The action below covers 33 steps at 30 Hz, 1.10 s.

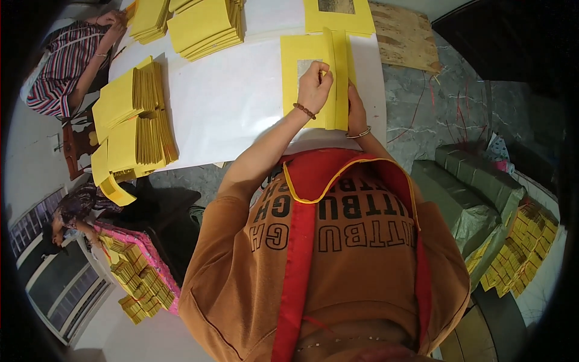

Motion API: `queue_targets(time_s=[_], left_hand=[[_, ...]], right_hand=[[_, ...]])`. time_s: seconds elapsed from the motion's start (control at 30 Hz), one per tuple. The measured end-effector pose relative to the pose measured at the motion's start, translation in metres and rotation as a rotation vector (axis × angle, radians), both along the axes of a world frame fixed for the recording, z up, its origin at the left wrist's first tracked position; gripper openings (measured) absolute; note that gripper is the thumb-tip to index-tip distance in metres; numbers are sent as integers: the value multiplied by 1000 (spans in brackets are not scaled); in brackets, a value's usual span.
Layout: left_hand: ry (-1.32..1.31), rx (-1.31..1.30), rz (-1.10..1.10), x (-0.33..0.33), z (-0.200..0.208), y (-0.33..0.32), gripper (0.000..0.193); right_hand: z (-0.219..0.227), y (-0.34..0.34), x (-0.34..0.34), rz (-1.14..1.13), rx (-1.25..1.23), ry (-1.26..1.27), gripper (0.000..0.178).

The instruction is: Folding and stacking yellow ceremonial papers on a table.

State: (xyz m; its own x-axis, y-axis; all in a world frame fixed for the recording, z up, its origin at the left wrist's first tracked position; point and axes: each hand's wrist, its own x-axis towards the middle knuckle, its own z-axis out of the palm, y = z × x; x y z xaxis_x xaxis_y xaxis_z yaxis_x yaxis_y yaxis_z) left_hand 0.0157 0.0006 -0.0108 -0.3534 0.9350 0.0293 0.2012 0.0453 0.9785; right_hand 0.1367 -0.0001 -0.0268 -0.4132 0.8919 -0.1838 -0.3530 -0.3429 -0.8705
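Note:
A yellow paper sheet (289, 54) with a silvery rectangular patch lies on the white table in front of me, its right part folded up lengthwise. My left hand (315, 90), a beaded bracelet at its wrist, is closed with curled fingers at the fold, over the patch. Along the right edge of the folded paper is my right hand (357, 111), wearing a pale bangle. Its fingers press against the paper from the right and are partly hidden behind it. Just beyond lies another yellow paper sheet (362, 21) with a similar patch.
Stacks of folded yellow paper (123, 96) stand on the white table (217, 102) at left, with another stack (205, 30) farther back. A person in stripes (69, 60) works at far left; another bends over a pink-edged container (136, 247). Green wrapped bundles (464, 193) lie right.

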Motion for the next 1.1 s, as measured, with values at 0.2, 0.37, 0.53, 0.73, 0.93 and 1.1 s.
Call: queue_targets(time_s=[0.2, 0.37, 0.53, 0.73, 0.93, 1.1], left_hand=[[10, 41, -4, 1, 1, -1, 13], [-3, 46, 2, 3, 2, -2, 21], [-37, 41, -25, 1, 3, -1, 25], [-193, -53, -29, 6, 23, -2, 17], [3, -13, -25, 5, 8, 3, 25], [14, 50, -29, 4, 4, 4, 25]], right_hand=[[4, 0, 1, 15, 194, -215, 43], [7, 0, 0, -2, 65, -128, 45], [5, -1, 0, -14, -42, -35, 44], [8, -1, 1, -10, 11, -97, 43], [6, -2, 0, 7, 51, -136, 44], [7, -2, 0, 4, 73, -135, 44]])
